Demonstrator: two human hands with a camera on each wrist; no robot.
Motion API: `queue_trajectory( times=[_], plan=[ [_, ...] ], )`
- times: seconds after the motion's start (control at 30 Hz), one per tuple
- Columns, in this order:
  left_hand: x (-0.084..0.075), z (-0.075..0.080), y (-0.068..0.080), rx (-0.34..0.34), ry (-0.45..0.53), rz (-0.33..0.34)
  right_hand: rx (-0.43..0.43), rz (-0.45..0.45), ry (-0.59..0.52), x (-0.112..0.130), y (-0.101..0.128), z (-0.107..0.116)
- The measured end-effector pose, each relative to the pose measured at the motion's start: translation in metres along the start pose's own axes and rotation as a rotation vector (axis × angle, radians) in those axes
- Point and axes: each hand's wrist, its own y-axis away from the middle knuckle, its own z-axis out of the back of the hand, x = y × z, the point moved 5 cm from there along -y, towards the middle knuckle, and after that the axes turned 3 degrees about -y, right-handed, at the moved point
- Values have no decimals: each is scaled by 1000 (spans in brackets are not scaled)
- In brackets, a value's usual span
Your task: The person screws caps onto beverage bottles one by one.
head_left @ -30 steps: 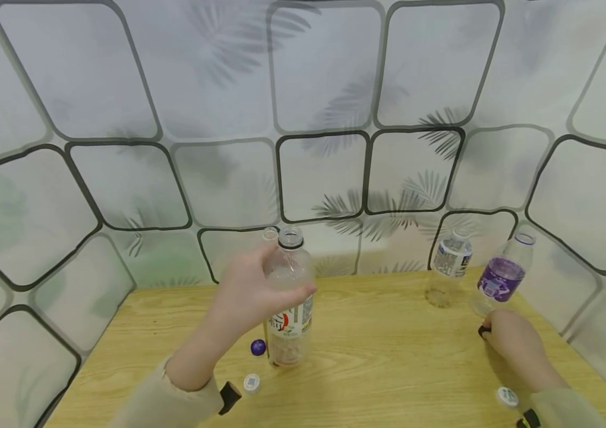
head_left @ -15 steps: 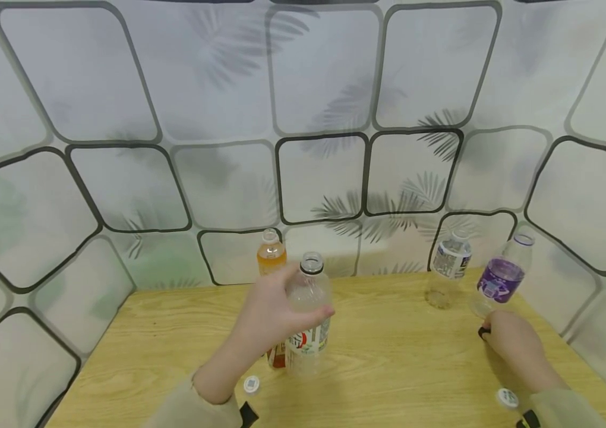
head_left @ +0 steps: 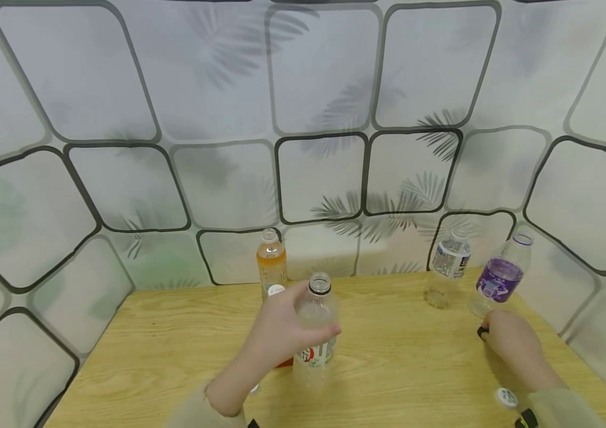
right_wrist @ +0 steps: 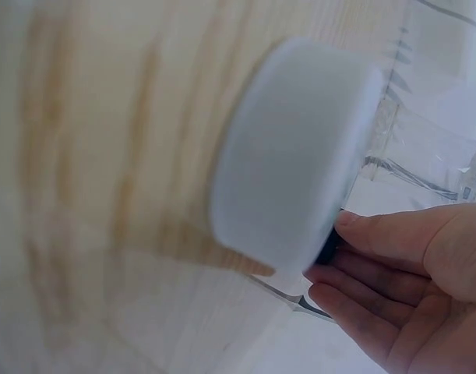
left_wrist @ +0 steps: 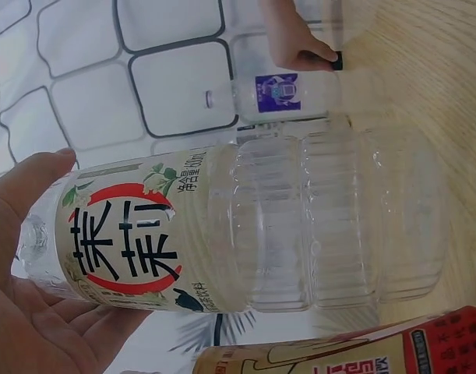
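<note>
Gripping the clear, capless plastic bottle with the red-and-white label (head_left: 315,333) upright on the wooden counter (head_left: 388,368), our left hand (head_left: 281,330) sat just before the orange-capped bottle (head_left: 271,264); our right hand (head_left: 511,345) pinched a small black cap (head_left: 482,332).

- Left hand (head_left: 281,327): forearm extended forward, fingers and thumb curled in a grip.
- Right hand (head_left: 511,345): resting low at the right, fingers curled, pinching.
</note>
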Motion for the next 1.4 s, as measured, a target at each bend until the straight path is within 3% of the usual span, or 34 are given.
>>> queue_trajectory(
  times=[0.5, 0.77, 1.4],
  plan=[
    [7, -27, 10, 41, -33, -10, 0, 4, -6, 3, 2, 3],
    [10, -36, 14, 62, 4, -15, 2, -1, 0, 5, 3, 3],
    [17, -36, 21, 35, 56, -32, -12, 16, 12, 4, 2, 3]
  ],
)
